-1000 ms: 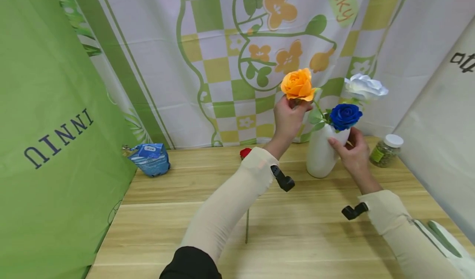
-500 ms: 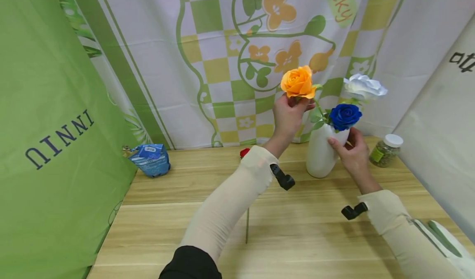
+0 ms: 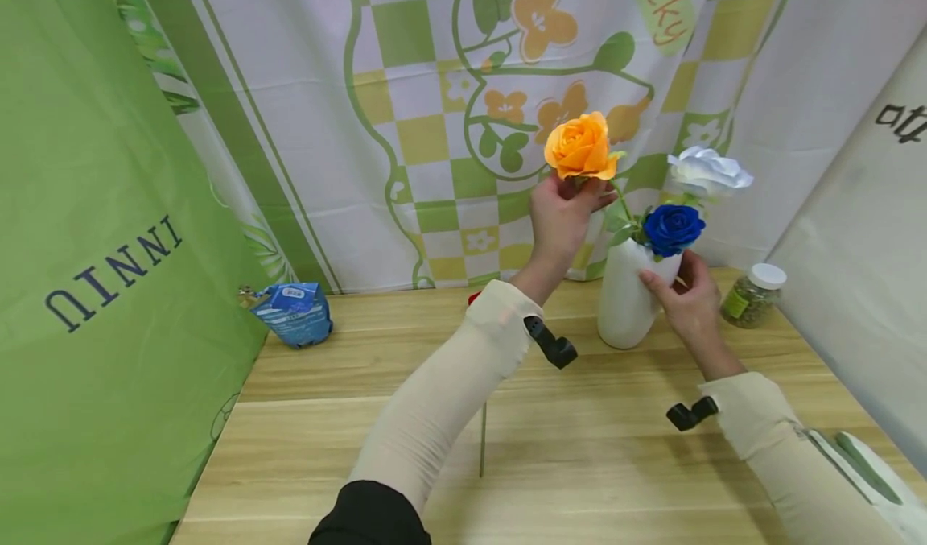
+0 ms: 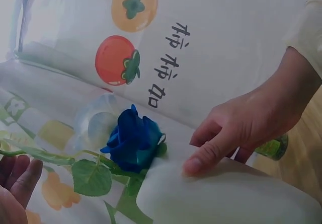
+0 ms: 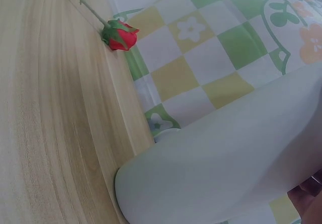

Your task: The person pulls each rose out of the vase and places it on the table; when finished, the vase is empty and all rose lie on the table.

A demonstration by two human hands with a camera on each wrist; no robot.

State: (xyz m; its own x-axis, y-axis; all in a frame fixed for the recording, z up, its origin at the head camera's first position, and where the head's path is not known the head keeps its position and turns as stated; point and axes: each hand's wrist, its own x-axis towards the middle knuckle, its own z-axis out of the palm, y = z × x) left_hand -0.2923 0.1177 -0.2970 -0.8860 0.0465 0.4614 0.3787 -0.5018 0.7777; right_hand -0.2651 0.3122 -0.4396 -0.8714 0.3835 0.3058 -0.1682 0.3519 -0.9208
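An orange rose (image 3: 579, 146) leans left out of a white vase (image 3: 626, 299), its leafy stem running down to the mouth. Just under the bloom, my left hand (image 3: 561, 219) pinches the stem. My right hand (image 3: 688, 303) grips the vase near its neck, thumb on the front and fingers around the far right side. A blue rose (image 3: 673, 229) and a white rose (image 3: 708, 171) also stand in the vase. In the left wrist view the right thumb presses the vase below the blue rose. The vase stands upright on the table.
A red rose (image 5: 121, 35) lies on the wooden table (image 3: 579, 448), partly behind the left sleeve in the head view. A white-lidded jar (image 3: 753, 295) stands right of the vase. At the back left is a blue bag (image 3: 295, 313). Patterned cloth (image 3: 413, 94) hangs behind.
My left hand has risen slightly, and the orange rose has moved up with it. My right hand and the vase have stayed in place.
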